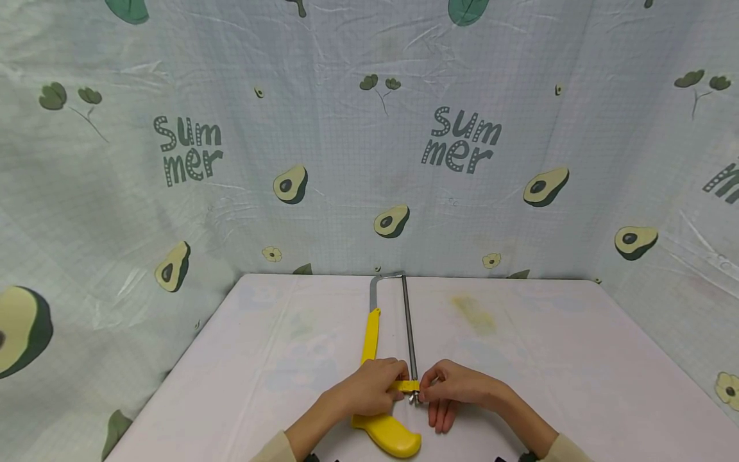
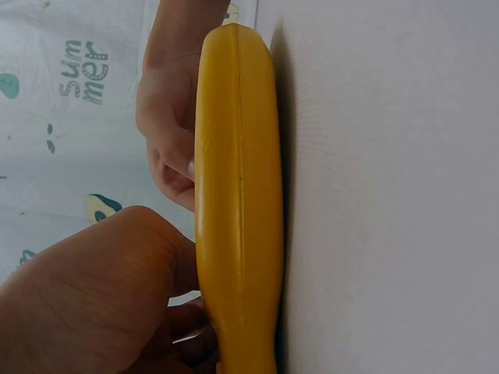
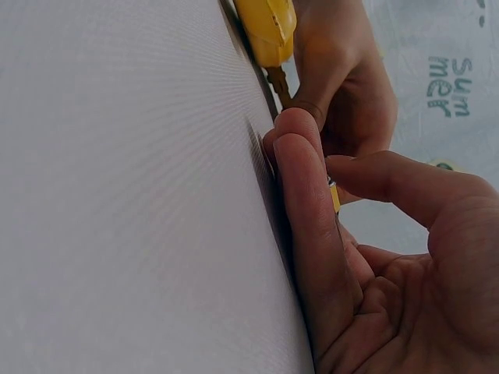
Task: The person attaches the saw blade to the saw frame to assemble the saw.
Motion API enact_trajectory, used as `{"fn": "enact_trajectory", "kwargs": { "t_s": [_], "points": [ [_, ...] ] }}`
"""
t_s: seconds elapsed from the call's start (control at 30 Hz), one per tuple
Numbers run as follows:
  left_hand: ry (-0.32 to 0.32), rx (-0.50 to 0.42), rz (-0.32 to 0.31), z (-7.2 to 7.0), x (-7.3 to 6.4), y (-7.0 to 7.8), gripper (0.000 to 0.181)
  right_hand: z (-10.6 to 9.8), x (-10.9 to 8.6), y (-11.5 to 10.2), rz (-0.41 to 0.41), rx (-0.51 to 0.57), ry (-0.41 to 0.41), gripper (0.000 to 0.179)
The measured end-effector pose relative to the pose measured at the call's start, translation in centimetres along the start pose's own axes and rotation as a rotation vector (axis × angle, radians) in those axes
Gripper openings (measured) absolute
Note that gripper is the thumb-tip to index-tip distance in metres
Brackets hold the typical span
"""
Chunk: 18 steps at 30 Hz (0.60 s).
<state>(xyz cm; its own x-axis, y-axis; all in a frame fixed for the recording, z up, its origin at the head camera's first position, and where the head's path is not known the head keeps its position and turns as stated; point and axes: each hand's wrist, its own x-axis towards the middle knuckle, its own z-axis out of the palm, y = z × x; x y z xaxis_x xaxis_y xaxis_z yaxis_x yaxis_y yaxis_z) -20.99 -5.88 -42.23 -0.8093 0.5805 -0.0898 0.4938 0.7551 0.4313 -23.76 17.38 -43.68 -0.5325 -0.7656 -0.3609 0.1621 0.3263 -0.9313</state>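
A hacksaw with a yellow handle [image 1: 392,436] and a grey metal frame [image 1: 373,295] lies flat on the table. Its long metal bar [image 1: 408,327] runs down to a yellow end piece [image 1: 407,385], below which sits a small silver wing nut [image 1: 413,398]. My left hand [image 1: 375,385] grips the hacksaw beside that end piece. From the other side, my right hand [image 1: 456,388] pinches the wing nut between thumb and forefinger, its other fingers extended low over the table. In the left wrist view the handle [image 2: 240,171] covers much of both hands' fingers.
The table [image 1: 548,346] has a pale, faintly stained cover. Behind it and at both sides hangs a light sheet [image 1: 340,128] printed with avocados and lettering; the saw's far end reaches close to the table's back edge.
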Motion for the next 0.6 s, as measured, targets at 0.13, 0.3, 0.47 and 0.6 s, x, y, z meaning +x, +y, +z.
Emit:
{"fn": "enact_trajectory", "kwargs": {
  "t_s": [0.13, 0.3, 0.47, 0.6],
  "points": [
    [-0.002, -0.007, -0.006, 0.05, 0.04, -0.01, 0.012, -0.07, -0.01, -0.01, -0.001, 0.0, -0.004, 0.018],
    [-0.005, -0.01, -0.004, 0.03, 0.07, -0.01, 0.012, -0.17, -0.06, 0.01, -0.01, 0.006, -0.015, 0.017],
    [-0.004, -0.003, 0.003, -0.04, 0.0, 0.04, 0.012, -0.19, -0.09, 0.1, -0.025, 0.011, -0.033, 0.015],
    [0.0, -0.001, 0.005, -0.05, -0.02, 0.01, 0.011, -0.18, -0.11, 0.12, -0.04, 0.011, -0.041, 0.015]
  ]
}}
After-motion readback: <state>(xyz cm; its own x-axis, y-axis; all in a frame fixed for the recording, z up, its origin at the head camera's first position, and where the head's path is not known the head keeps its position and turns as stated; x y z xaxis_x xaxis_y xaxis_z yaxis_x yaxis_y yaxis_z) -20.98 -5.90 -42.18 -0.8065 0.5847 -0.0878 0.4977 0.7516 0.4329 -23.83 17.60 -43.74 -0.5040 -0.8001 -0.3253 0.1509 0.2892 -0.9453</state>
